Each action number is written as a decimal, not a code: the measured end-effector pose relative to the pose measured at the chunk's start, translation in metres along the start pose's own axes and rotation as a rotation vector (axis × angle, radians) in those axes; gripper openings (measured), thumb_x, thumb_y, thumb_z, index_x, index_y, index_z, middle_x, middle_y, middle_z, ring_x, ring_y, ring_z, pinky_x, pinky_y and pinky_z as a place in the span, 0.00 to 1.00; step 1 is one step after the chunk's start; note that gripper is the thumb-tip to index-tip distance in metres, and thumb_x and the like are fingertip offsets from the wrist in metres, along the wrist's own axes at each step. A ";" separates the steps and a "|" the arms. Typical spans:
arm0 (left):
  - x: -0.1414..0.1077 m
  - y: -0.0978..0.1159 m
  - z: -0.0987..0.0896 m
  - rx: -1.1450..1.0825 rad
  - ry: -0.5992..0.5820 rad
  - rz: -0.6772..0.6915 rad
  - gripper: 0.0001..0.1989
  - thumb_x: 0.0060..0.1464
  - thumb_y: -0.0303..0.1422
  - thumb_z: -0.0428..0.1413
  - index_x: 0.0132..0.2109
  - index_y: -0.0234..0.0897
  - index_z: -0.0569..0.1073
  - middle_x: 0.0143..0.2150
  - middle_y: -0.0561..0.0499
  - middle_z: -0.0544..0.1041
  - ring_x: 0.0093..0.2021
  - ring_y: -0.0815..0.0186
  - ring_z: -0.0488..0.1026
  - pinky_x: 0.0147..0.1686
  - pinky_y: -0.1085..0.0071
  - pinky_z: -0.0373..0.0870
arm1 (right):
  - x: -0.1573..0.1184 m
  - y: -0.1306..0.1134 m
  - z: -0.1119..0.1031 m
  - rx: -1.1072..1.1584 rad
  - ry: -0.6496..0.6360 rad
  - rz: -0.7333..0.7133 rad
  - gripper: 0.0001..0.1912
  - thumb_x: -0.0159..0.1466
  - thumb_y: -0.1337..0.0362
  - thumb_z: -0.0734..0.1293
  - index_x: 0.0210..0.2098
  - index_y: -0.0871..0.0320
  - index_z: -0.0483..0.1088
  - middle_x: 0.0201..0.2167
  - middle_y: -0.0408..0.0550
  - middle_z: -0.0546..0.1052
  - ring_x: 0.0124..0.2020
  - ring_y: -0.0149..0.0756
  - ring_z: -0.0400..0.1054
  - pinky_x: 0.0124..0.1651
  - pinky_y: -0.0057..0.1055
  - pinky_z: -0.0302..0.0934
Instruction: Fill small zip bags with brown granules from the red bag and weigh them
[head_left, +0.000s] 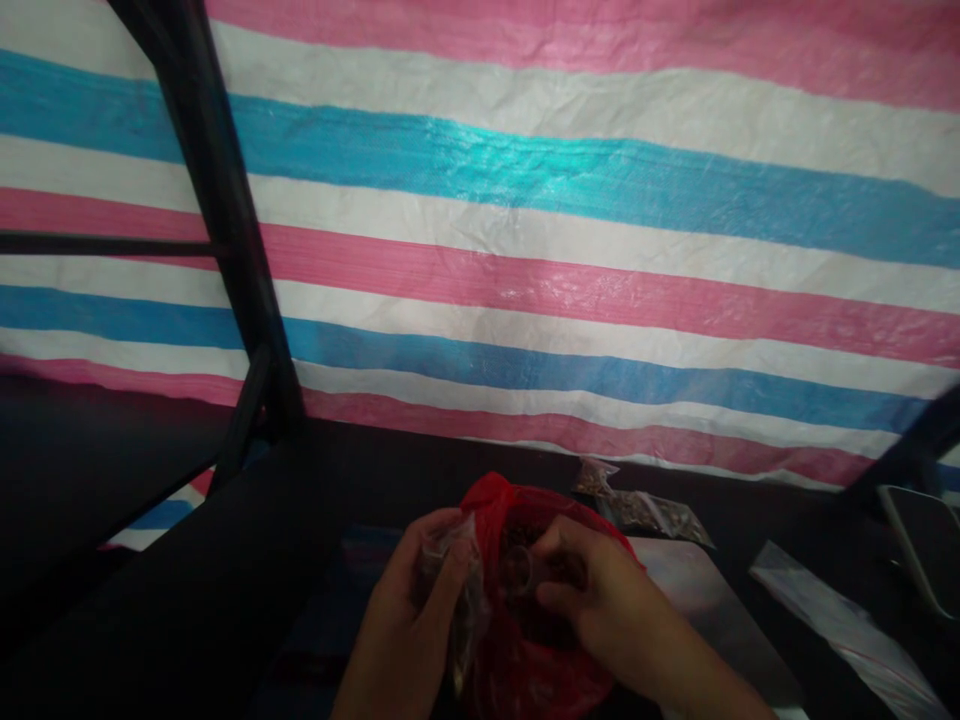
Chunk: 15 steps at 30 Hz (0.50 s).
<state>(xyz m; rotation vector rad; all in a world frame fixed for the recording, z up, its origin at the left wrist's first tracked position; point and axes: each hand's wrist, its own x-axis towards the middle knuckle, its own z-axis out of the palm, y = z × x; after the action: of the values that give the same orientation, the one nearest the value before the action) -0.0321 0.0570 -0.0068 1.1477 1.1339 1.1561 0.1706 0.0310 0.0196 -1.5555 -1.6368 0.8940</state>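
A red plastic bag [525, 680] stands open in front of me, with dark brown granules [544, 625] inside. My left hand [409, 600] is shut on a clear plastic bag [465, 600] at the red bag's left side. It has something dark in its lower part. My right hand [592, 600] reaches over the red bag's right rim and holds a small clear cup [517, 570] among the granules. The cup's exact shape is partly hidden by my fingers.
Two small clear packets of brown material [637, 510] lie behind the red bag on a dark tabletop [450, 470]. To the right are a pale flat sheet [712, 610], a long clear sleeve [840, 620] and a dark phone-like slab [919, 550]. A black frame [225, 200] holds up a striped tarp [525, 250].
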 end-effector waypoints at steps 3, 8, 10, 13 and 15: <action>-0.002 -0.002 -0.001 0.201 0.028 0.175 0.26 0.59 0.49 0.61 0.61 0.45 0.75 0.60 0.46 0.81 0.58 0.52 0.79 0.58 0.56 0.77 | 0.000 -0.011 -0.014 0.111 0.007 -0.008 0.08 0.58 0.73 0.66 0.35 0.54 0.72 0.37 0.45 0.82 0.42 0.41 0.77 0.46 0.34 0.67; -0.005 -0.004 0.004 0.464 -0.064 0.367 0.22 0.64 0.41 0.57 0.63 0.47 0.75 0.59 0.45 0.79 0.60 0.51 0.75 0.60 0.49 0.73 | -0.011 -0.045 -0.029 0.088 0.109 -0.119 0.05 0.62 0.68 0.68 0.38 0.52 0.74 0.39 0.44 0.82 0.42 0.41 0.77 0.46 0.36 0.67; -0.003 -0.004 0.006 0.513 -0.104 0.410 0.21 0.65 0.39 0.57 0.63 0.46 0.74 0.58 0.45 0.79 0.59 0.51 0.74 0.59 0.50 0.74 | -0.017 -0.054 -0.026 -0.079 0.164 -0.209 0.10 0.62 0.72 0.67 0.40 0.51 0.75 0.41 0.43 0.83 0.44 0.42 0.76 0.48 0.38 0.65; 0.000 -0.006 0.010 0.593 -0.134 0.467 0.22 0.64 0.34 0.57 0.63 0.44 0.74 0.57 0.44 0.80 0.60 0.49 0.72 0.59 0.48 0.72 | -0.021 -0.060 -0.020 -0.463 0.225 -0.392 0.16 0.63 0.78 0.66 0.41 0.51 0.76 0.43 0.43 0.83 0.46 0.45 0.73 0.50 0.42 0.59; 0.001 -0.006 0.012 0.632 -0.153 0.491 0.22 0.63 0.33 0.58 0.63 0.42 0.74 0.56 0.44 0.80 0.60 0.48 0.71 0.60 0.46 0.71 | -0.021 -0.062 -0.018 -0.656 0.234 -0.491 0.15 0.64 0.78 0.67 0.41 0.52 0.76 0.44 0.43 0.83 0.46 0.46 0.72 0.49 0.43 0.56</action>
<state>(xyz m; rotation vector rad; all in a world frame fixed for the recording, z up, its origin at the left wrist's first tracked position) -0.0194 0.0573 -0.0120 2.0541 1.1657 1.0636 0.1547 0.0075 0.0813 -1.4642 -2.1126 -0.1023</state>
